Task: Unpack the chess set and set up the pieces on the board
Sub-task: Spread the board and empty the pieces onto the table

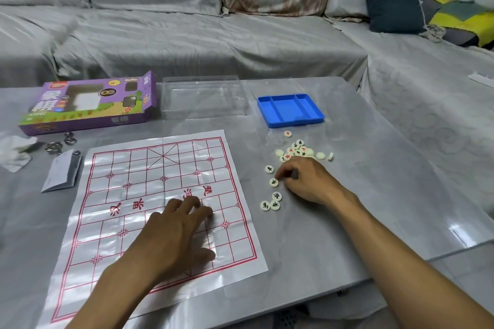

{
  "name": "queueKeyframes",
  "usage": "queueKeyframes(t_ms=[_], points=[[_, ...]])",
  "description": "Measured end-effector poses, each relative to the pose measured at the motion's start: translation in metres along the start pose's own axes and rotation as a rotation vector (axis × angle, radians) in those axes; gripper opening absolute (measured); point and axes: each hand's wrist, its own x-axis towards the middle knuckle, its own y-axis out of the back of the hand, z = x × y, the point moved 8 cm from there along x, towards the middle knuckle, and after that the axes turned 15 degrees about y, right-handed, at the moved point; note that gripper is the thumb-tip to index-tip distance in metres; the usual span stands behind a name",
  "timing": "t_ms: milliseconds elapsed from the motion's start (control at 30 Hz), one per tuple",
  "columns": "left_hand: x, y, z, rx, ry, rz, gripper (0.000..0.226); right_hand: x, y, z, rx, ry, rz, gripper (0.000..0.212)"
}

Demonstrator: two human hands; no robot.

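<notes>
A grey-covered sofa [187, 21] fills the background behind the grey tabletop [374, 195]. On the tabletop the paper board [133, 181], white with a red grid, lies unfolded and flat with no pieces on it. The left hand [176, 230] rests palm down on the board's near right part, fingers spread and only slightly bent, holding nothing. Behind the board to the left lies the purple box [91, 104], one end flap open; beside it stands a clear plastic lid [203, 96], and further right a blue tray [290, 109] with empty compartments. Near the tray, right of the board, the pile of pieces [299, 151], small white discs with red or black characters, lies loose on the tabletop. The right hand [304, 181] sits just before this pile, its grip curled, fingertips down at a single black-marked piece [273, 182]; whether they pinch it or merely touch it cannot be told. Three more discs [270, 204] lie close together nearer the person, apart from the hand.
</notes>
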Motion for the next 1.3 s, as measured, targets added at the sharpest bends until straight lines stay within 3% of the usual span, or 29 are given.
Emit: queueKeyframes(t_ms=[100,200,367,467,533,633,733,933,1067,1200,1300], points=[[0.000,0.000,0.000,0.000,0.002,-0.003,0.070,0.001,-0.004,-0.010,0.080,0.028,-0.034,0.028],[0.000,-0.001,0.000,0.005,0.008,-0.004,0.071,0.003,0.000,-0.013,0.016,0.034,0.078,0.035],[0.001,-0.001,0.000,-0.007,0.009,-0.004,0.071,0.008,-0.017,-0.015,-0.074,0.075,-0.038,0.045],[0.000,0.000,0.001,0.003,0.008,-0.003,0.071,0.008,-0.014,-0.020,0.026,0.094,-0.059,0.048],[0.000,0.000,0.001,0.003,0.004,0.004,0.070,0.008,-0.007,-0.017,0.092,0.066,0.017,0.048],[0.000,0.000,0.001,0.009,0.005,0.001,0.070,0.005,0.015,0.002,-0.109,-0.029,0.218,0.051],[-0.001,0.001,0.001,-0.005,0.007,-0.003,0.070,0.002,0.010,0.011,-0.310,-0.021,0.107,0.058],[-0.002,0.000,0.002,0.028,0.006,-0.010,0.070,-0.003,0.019,0.010,-0.358,0.035,0.280,0.016],[0.000,-0.001,0.000,0.012,0.006,-0.037,0.074,-0.003,0.017,0.004,-0.359,0.053,0.302,0.011],[-0.001,-0.002,0.000,0.019,0.007,-0.048,0.074,-0.004,0.025,0.001,-0.202,0.023,0.244,0.012],[-0.001,-0.001,0.001,0.026,0.007,-0.035,0.070,-0.008,0.028,0.008,-0.074,-0.045,0.042,0.011]])
